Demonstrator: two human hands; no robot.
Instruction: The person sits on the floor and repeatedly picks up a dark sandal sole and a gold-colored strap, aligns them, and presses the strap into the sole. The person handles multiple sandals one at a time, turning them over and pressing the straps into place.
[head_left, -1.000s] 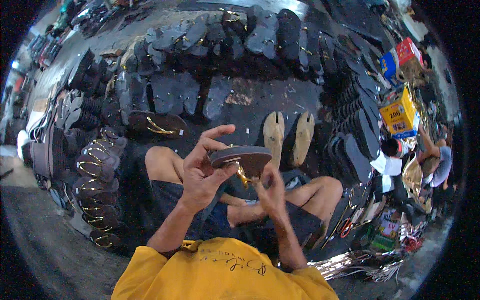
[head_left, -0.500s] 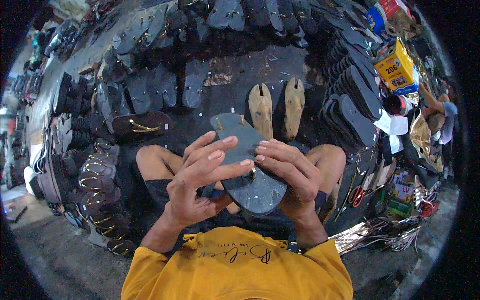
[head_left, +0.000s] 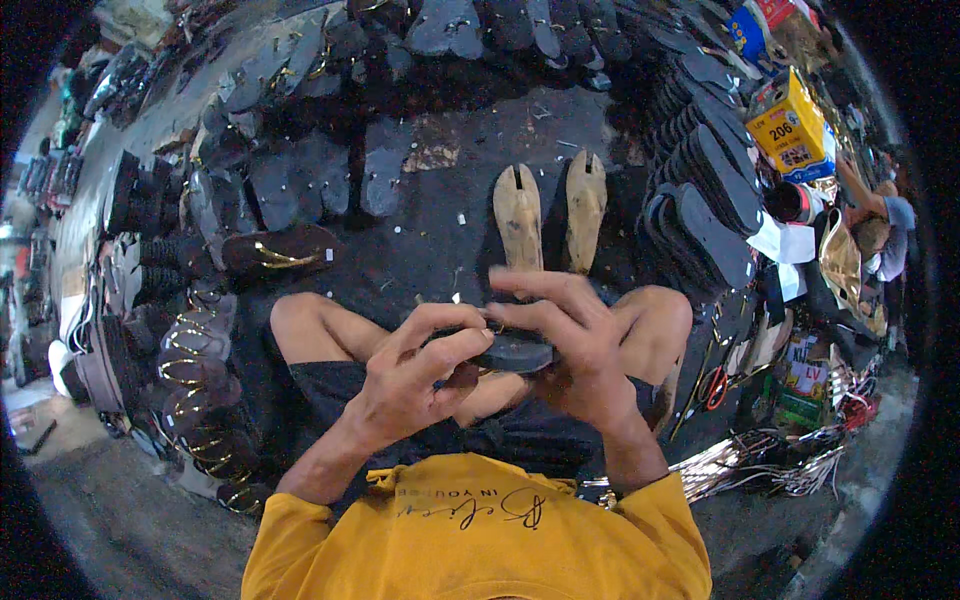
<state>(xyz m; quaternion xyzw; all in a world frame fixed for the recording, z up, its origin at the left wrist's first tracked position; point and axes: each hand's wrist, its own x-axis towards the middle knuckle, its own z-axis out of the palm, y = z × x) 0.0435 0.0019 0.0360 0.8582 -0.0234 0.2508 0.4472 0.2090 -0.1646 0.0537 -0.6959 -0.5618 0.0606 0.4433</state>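
A dark grey sandal sole (head_left: 516,353) is held over my lap, tilted so that mostly its near end shows. At its left side my left hand (head_left: 420,365) is closed, thumb and fingertips pinching near a small gold strap piece. My right hand (head_left: 575,340) grips the right edge, its upper fingers bent across the top and slightly blurred. My fingers hide much of the sole. Just beyond stand two wooden shoe lasts (head_left: 518,215), side by side on the dark mat. A finished-looking dark sandal with a gold strap (head_left: 285,254) lies to the left.
Stacked dark soles (head_left: 700,200) line the right side. A row of gold-strapped sandals (head_left: 195,375) curves along the left. At right are a yellow tin (head_left: 790,125), red-handled scissors (head_left: 713,390) and a bundle of shiny strips (head_left: 755,465). Another person (head_left: 880,225) sits at far right.
The sole has tipped from showing its broad face to a foreshortened view. Both hands have closed in around it, and the left fingers have gone from spread to pinching.
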